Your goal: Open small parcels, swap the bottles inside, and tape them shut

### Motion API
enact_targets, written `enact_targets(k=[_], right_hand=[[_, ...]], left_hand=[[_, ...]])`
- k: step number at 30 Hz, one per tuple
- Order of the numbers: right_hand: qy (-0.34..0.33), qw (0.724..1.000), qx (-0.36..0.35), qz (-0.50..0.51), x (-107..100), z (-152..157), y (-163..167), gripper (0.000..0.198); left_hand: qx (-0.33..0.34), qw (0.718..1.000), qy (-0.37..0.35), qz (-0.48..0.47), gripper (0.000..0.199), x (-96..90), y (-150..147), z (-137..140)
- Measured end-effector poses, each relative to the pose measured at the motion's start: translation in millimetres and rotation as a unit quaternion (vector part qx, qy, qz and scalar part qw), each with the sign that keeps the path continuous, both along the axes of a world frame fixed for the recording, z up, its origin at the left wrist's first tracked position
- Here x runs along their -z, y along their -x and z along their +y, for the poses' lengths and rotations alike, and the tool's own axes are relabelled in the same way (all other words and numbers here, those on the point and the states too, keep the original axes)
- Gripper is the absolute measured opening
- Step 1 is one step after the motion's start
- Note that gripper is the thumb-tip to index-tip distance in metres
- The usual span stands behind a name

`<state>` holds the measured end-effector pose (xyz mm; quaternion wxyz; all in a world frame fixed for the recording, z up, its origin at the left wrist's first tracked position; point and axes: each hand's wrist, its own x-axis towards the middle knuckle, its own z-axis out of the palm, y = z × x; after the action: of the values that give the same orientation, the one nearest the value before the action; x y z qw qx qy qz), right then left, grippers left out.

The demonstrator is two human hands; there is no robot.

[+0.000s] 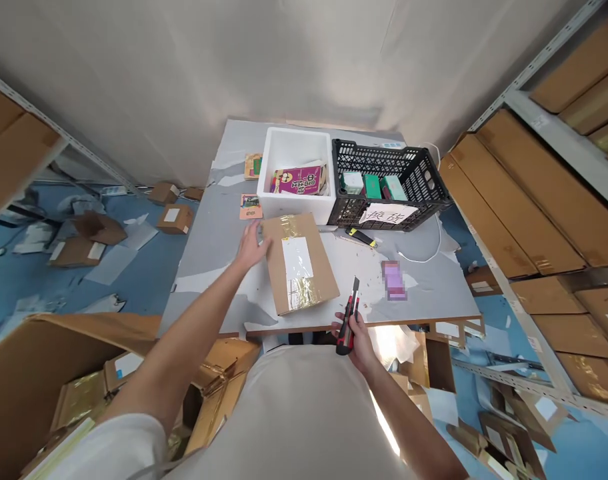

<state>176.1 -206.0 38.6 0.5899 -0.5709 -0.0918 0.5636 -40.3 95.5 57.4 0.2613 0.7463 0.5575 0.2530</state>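
A taped cardboard box [321, 257] with a white label [298, 257] lies slightly turned near the front of the table. At its left edge is my left hand [253, 246], thumb and fingers apart, the thumb seemingly against the cardboard. My right hand [360, 339] is closed around a red and black utility knife [348, 323], its blade out and pointing away from me, just past the table's front edge. Behind the box stand a white foam box [297, 205] with a purple book [298, 181] in it and a black plastic crate [427, 193] holding small green and white boxes.
A second cutter, yellow and black [361, 237], lies before the crate. A pixelated purple item [394, 280] is to the right, and small cards [251, 207] to the left. Shelves of cartons [529, 193] rise on the right. Open cartons [97, 327] and scraps cover the floor.
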Motion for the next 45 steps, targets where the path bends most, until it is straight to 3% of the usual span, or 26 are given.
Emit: enact_targets(k=[4,7,11,18,23,28,31,35,37,40,45], right_hand=[[-0.029,0.991,-0.003,0.128,-6.3,4.2,16.3,0.048],[-0.046,0.986,-0.006,0.158,-10.3,15.1,18.5,0.05],[-0.06,0.991,0.0,0.123,-8.0,29.1,6.9,0.045],[-0.073,0.997,-0.029,-0.013,-0.4,70.5,-60.3,0.042],[-0.045,0.996,-0.051,-0.057,-5.6,108.7,-99.2,0.035],[-0.042,0.992,-0.078,-0.089,-7.0,131.3,-109.5,0.035],[-0.048,0.989,-0.073,-0.123,-6.8,126.0,-114.0,0.037],[-0.011,0.969,-0.116,-0.219,-12.5,98.1,-128.4,0.044],[0.014,0.954,-0.173,-0.245,-18.1,84.7,-136.0,0.054],[0.027,0.942,-0.227,-0.245,-27.3,76.3,-141.1,0.069],[0.044,0.933,-0.265,-0.238,-38.9,80.6,-136.5,0.064]], left_hand=[[0.029,0.997,0.067,0.038,0.074,-0.6,-12.2,32.5],[-0.003,0.994,0.103,0.033,0.075,1.1,-13.6,33.0],[-0.055,0.994,0.096,0.007,0.07,4.6,-1.7,21.2],[-0.141,0.982,0.093,-0.084,0.041,22.5,42.9,-37.0],[-0.16,0.958,0.143,-0.19,0.041,33.0,60.0,-97.9],[-0.17,0.93,0.225,-0.235,0.046,33.4,61.0,-140.2],[-0.16,0.954,0.177,-0.18,0.047,25.5,59.2,-143.0],[-0.058,0.998,-0.007,-0.027,0.061,2.5,39.3,-128.1],[0.026,0.996,-0.063,0.06,0.072,-8.1,19.8,-120.2],[0.111,0.972,-0.091,0.186,0.098,-15.3,-11.4,-113.7],[0.13,0.947,-0.085,0.28,0.116,-11.2,-33.4,-113.6]])
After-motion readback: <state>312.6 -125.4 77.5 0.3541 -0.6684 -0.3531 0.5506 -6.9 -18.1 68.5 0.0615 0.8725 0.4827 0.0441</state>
